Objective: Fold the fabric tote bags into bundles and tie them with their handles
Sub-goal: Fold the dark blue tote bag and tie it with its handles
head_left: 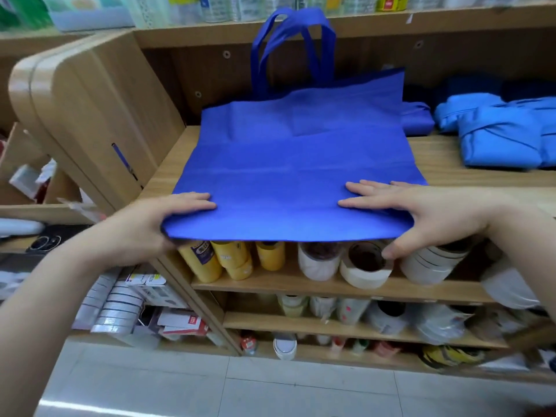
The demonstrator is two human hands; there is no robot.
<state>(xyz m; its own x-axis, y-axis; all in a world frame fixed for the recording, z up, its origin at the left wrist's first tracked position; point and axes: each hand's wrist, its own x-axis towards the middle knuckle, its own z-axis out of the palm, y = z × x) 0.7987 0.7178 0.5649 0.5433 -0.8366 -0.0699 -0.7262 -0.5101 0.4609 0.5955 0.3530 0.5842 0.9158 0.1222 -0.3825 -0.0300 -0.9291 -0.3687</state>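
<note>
- 2 hands grip the near edge of a blue tote bag (294, 158), 1 at each corner
- The left hand (150, 227) pinches the near left corner, with its fingers curled over the top of the fabric and its thumb tucked beneath
- The right hand (430, 215) pinches the near right corner, with its fingers laid flat and spread on top and its thumb under the edge
- The bag lies spread flat on a wooden shelf (451, 152), and its near edge reaches out past the front of the shelf
- Its 2 handles (298, 18) stand upright at the far end, leaning against the back panel of the shelf
- A dark-blue bundle (416, 117) sits just beside the bag's far right corner, and folded light-blue bundles (499, 133) lie further right on the same shelf
- On the shelf below, yellow tape rolls (216, 260) sit under the bag's left corner and white tape rolls (364, 267) sit under the right hand; whether the thumb touches a roll cannot be told
- Lower shelves hold small goods too blurred to name, and a pale tiled floor (270, 386) lies beneath
</note>
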